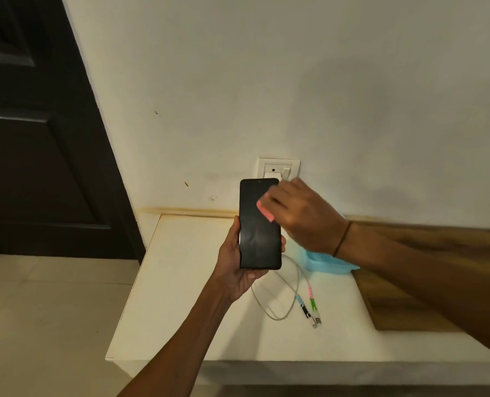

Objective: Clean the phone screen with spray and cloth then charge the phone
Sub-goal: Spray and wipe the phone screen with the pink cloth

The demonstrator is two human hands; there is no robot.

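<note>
My left hand grips a black phone upright above the white table, its dark screen facing me. My right hand presses a pink cloth against the upper right of the screen; most of the cloth is hidden under my fingers. A grey charging cable lies looped on the table, its two ends wrapped in blue, pink and green protectors. A white charger sits in the wall socket behind the phone's top edge. No spray bottle shows.
The white table stands against the wall. A light blue object lies on it under my right forearm. A wooden surface adjoins on the right. A dark door and tiled floor are to the left.
</note>
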